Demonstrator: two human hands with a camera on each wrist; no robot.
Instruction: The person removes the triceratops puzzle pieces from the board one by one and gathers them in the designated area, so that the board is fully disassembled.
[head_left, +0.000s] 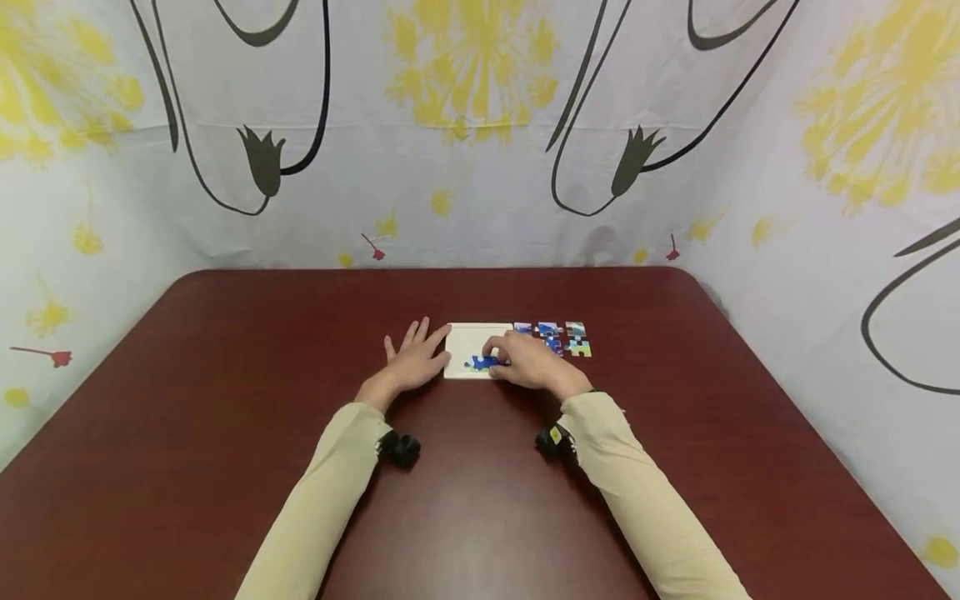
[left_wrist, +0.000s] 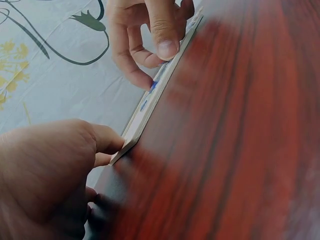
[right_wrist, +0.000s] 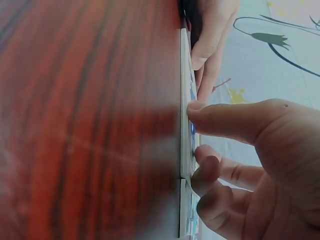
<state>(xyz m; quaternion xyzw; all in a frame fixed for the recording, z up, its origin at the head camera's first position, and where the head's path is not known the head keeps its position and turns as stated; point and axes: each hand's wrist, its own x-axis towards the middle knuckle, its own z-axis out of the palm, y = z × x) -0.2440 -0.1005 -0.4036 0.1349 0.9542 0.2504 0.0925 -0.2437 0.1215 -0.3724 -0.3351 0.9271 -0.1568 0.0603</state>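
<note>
A white puzzle tray [head_left: 463,337] lies flat on the table, with blue puzzle pieces [head_left: 482,363] along its near side. My left hand [head_left: 411,367] rests at the tray's left edge, fingers spread, thumb touching the near left corner. Over the tray's right half is my right hand [head_left: 531,363], its thumb and index finger pinching a blue piece down at the surface. In the right wrist view, the right thumb [right_wrist: 220,119] presses at the tray's near edge [right_wrist: 183,100] while the other fingers curl. The pinched piece is mostly hidden by the fingers.
Several loose puzzle pieces [head_left: 576,329] lie right of the tray, some partly behind the right hand. The dark red wooden table [head_left: 262,333] extends around everything. A patterned cloth [head_left: 480,192] hangs behind it and at both sides.
</note>
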